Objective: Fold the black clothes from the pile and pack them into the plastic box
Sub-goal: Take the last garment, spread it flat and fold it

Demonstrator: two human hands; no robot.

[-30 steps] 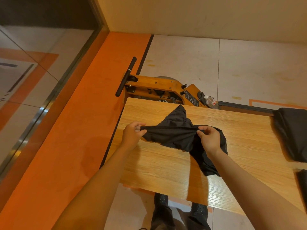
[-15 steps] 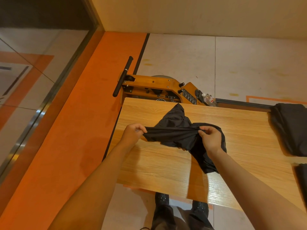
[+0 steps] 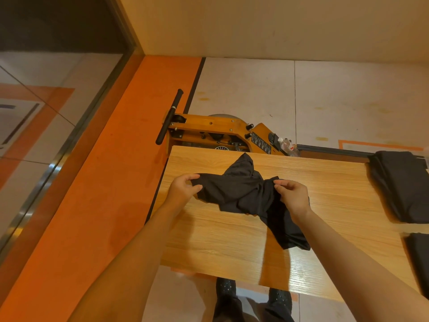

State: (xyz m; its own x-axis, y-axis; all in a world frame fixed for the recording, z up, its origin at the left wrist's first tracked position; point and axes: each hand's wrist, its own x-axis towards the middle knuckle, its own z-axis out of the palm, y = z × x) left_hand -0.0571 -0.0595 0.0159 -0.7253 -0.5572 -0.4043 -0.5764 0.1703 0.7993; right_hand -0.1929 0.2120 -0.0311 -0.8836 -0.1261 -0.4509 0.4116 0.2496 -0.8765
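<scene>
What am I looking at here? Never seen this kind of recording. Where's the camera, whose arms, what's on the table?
There is no robot: a person works with bare hands, and one wide-angle camera on their head looks forward and down, so the arms come in from the bottom of the picture.

The left hand and the right hand each pinch an edge of a crumpled black garment, which lies on a wooden table. It is not folded yet.

At the table's right edge lie more black clothes, and a second dark piece nearer the person. No plastic box is clearly in view.

Behind the table an orange wooden machine with a black handle stands on the floor, with a small plastic bottle on it.
</scene>
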